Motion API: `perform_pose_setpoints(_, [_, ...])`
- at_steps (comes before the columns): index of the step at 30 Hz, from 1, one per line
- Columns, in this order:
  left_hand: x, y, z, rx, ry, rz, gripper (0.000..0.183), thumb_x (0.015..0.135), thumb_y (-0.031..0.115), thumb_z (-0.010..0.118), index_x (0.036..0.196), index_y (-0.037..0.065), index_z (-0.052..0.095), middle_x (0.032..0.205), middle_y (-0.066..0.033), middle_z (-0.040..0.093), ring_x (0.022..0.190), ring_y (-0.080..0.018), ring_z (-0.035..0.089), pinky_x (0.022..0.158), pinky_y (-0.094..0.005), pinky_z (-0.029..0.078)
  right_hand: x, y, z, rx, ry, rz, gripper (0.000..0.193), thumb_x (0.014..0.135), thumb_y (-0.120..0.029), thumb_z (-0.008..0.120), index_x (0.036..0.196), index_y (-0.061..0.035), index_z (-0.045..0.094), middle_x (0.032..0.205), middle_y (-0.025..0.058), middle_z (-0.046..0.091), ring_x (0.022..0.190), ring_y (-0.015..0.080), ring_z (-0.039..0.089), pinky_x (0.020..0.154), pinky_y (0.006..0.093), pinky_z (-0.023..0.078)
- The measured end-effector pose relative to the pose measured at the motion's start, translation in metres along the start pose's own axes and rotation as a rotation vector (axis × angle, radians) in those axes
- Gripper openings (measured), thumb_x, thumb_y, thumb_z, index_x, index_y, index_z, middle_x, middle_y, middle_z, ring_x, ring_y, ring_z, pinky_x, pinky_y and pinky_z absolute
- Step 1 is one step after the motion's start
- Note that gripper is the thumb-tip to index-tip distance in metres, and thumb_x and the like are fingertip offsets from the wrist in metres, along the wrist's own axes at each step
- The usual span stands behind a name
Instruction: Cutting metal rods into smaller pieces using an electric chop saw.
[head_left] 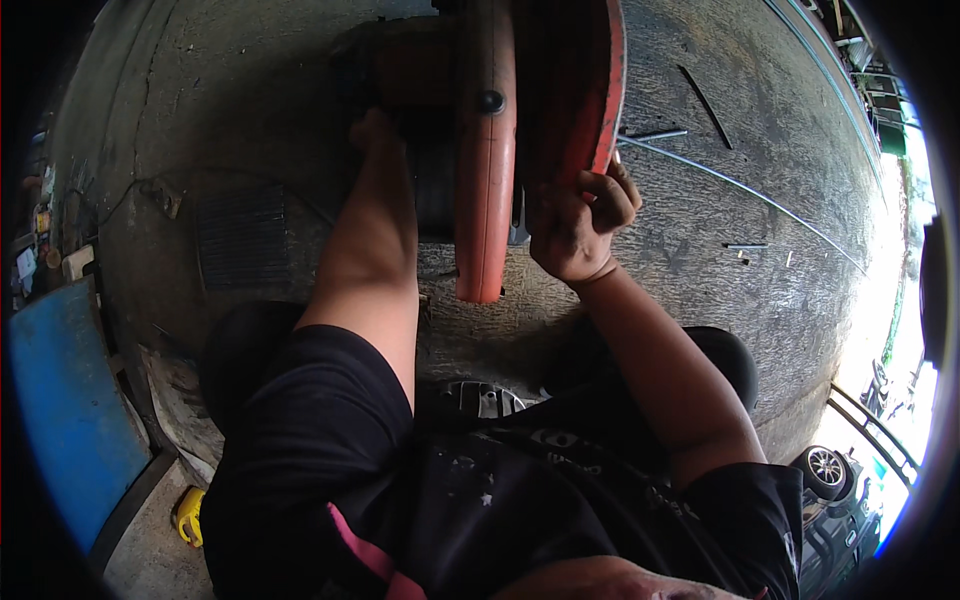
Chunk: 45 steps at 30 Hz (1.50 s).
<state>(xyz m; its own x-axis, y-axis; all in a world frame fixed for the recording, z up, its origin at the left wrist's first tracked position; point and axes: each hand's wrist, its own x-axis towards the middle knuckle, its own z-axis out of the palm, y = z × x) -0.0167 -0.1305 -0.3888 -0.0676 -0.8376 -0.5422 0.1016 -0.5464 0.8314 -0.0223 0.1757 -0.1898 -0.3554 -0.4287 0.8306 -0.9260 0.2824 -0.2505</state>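
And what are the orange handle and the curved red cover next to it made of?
The orange handle looks like hard, satiny plastic: a seam line runs down it. The curved red cover is probably painted metal, its red scuffed and edge greyish, though shadow leaves that open.

workshop, red power saw, scattered metal offcuts, stained concrete floor

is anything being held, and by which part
Cannot be told: the right grip is curled at the red guard's lower edge; the left grip, by the machine, is in shadow.
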Motion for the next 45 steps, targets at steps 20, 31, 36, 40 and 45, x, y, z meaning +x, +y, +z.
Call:
perform_pose_setpoints(20, [0.003, 0.005, -0.001, 0.192, -0.018, -0.057, 0.041, 0.067, -0.003, 0.053, 0.107, -0.010, 0.054, 0.099, -0.0180, 0.062, 0.077, -0.0246, 0.064, 0.061, -0.0339, 0.054, 0.000, -0.005, 0.001, 0.002, 0.002, 0.017, 0.028, 0.058, -0.004, 0.059, 0.083, -0.0150, 0.065, 0.106, 0.0102, 0.045, 0.114, 0.0318, 0.038, 0.102, 0.0453, 0.033])
perform_pose_setpoints(31, [-0.006, 0.006, 0.002, 0.338, 0.033, 0.001, 0.040, 0.067, -0.003, 0.053, 0.107, -0.009, 0.055, 0.097, -0.0186, 0.062, 0.078, -0.0244, 0.065, 0.064, -0.0339, 0.054, 0.000, -0.005, 0.001, -0.024, 0.010, -0.012, 0.027, 0.059, -0.005, 0.058, 0.083, -0.0148, 0.065, 0.106, 0.0109, 0.044, 0.113, 0.0335, 0.039, 0.101, 0.0451, 0.033])
perform_pose_setpoints(36, [0.013, -0.008, -0.002, 0.312, -0.058, 0.089, 0.040, 0.068, -0.003, 0.053, 0.107, -0.009, 0.054, 0.095, -0.0174, 0.062, 0.076, -0.0236, 0.064, 0.063, -0.0337, 0.053, 0.002, -0.005, 0.001, -0.010, 0.006, -0.009, 0.027, 0.059, -0.005, 0.058, 0.084, -0.0145, 0.064, 0.105, 0.0106, 0.045, 0.112, 0.0316, 0.039, 0.102, 0.0453, 0.033])
perform_pose_setpoints(40, [0.013, -0.008, -0.002, 0.066, -0.046, -0.065, 0.041, 0.068, -0.003, 0.053, 0.109, -0.008, 0.052, 0.095, -0.0170, 0.061, 0.074, -0.0222, 0.063, 0.061, -0.0336, 0.052, 0.003, -0.005, 0.000, -0.026, -0.010, -0.005, 0.027, 0.059, -0.005, 0.058, 0.083, -0.0144, 0.064, 0.102, 0.0099, 0.045, 0.111, 0.0305, 0.039, 0.101, 0.0449, 0.032])
perform_pose_setpoints(45, [0.024, -0.012, -0.009, 0.068, -0.105, -0.122, 0.046, 0.071, 0.003, 0.054, 0.116, -0.006, 0.049, 0.101, -0.0172, 0.060, 0.079, -0.0247, 0.063, 0.064, -0.0373, 0.052, 0.004, -0.006, 0.000, -0.023, 0.001, 0.002, 0.027, 0.058, -0.004, 0.059, 0.083, -0.0139, 0.064, 0.101, 0.0096, 0.046, 0.111, 0.0302, 0.039, 0.101, 0.0446, 0.032])
